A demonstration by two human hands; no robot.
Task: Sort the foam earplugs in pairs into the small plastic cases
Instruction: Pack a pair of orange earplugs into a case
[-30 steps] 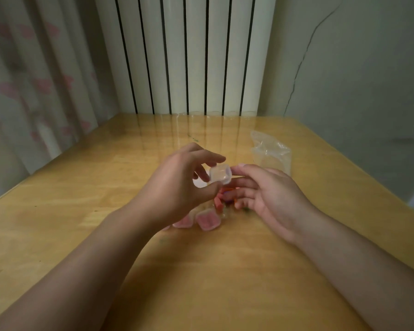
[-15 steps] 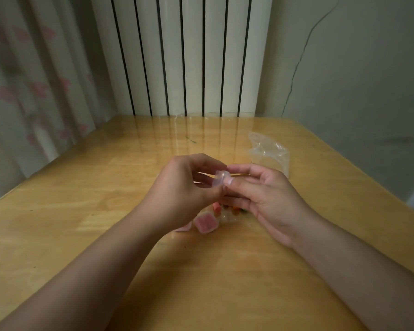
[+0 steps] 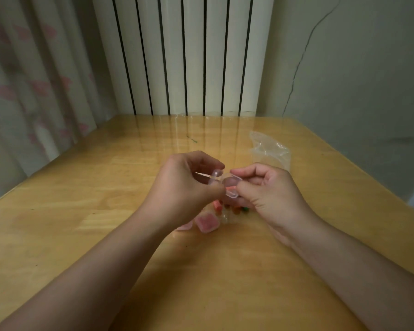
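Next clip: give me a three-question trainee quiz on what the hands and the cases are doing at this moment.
1. True or false: both hands grip the clear case held above the table.
2. Which lies behind the right hand? A) plastic bag B) scissors C) cup
3. Fill in: the case with pink contents lies on the table below the ____ hand.

Key: 1 true; 2 A; 3 left.

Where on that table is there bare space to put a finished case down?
Bare wood lies left of the left hand toward the curtain, and between the forearms at the near edge. It is crowded under the hands, around the pink cases and loose earplugs; the plastic bag fills the far right.
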